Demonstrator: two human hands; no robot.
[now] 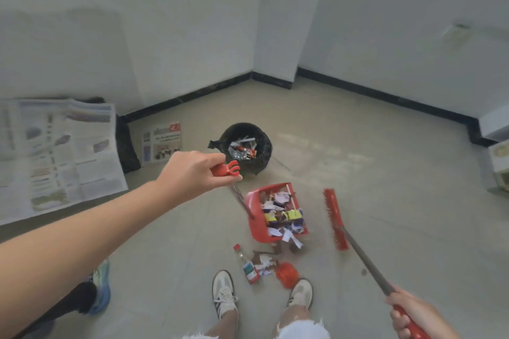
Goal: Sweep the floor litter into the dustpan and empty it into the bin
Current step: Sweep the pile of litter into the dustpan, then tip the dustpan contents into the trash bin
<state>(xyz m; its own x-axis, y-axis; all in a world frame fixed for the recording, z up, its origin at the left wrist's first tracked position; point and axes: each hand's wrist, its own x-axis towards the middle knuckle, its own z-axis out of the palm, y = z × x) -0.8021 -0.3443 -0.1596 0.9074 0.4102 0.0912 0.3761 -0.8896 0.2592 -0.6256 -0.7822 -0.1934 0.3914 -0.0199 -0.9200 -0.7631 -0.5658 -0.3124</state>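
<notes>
My left hand (pixel 192 170) grips the red top of the long dustpan handle (pixel 227 169). The red dustpan (pixel 257 224) sits low over the floor in the middle, full of paper scraps and wrappers, some spilling over its near lip. My right hand (pixel 413 314) holds the red grip of the broom, whose red head (pixel 334 219) lies just right of the pan. The black-lined bin (pixel 254 158) stands behind the pan with wrappers inside. A small bottle (pixel 246 264), crumpled paper (pixel 264 263) and a red ball-like piece (pixel 286 274) lie by my feet.
An open newspaper (pixel 55 154) is spread at the left and a smaller printed sheet (pixel 162 143) leans by the wall. Another person's shoe (pixel 100 286) is at lower left. White walls with black skirting form corners behind. A box (pixel 500 162) sits at the right edge.
</notes>
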